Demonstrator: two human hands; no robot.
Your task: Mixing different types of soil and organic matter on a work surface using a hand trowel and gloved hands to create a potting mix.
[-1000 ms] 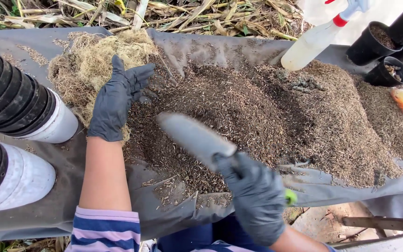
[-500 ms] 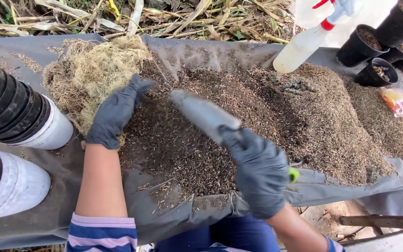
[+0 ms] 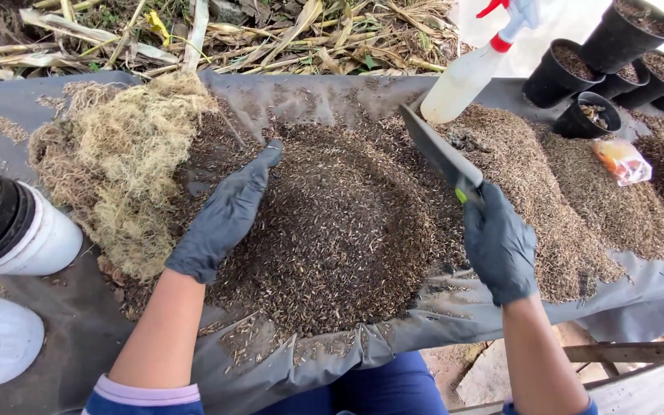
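The trowel's handle point(image 3: 470, 192) is almost wholly hidden inside the gloved right hand point(image 3: 499, 244); only a green sliver shows. The left hand point(image 3: 220, 219) has its palm pressed into the dark potting mix point(image 3: 340, 230), hiding it. At the left edge, stacked pots point(image 3: 5, 227) are cut off. The spray bottle point(image 3: 474, 69) and black pots point(image 3: 624, 34) run off the top right. The orange packet point(image 3: 622, 160) is too blurred to identify.

Outdoor potting area, soil mix point(image 3: 347, 223) on tarp point(image 3: 78, 338), black nursery pots point(image 3: 570, 73), dry stalks point(image 3: 286, 34)
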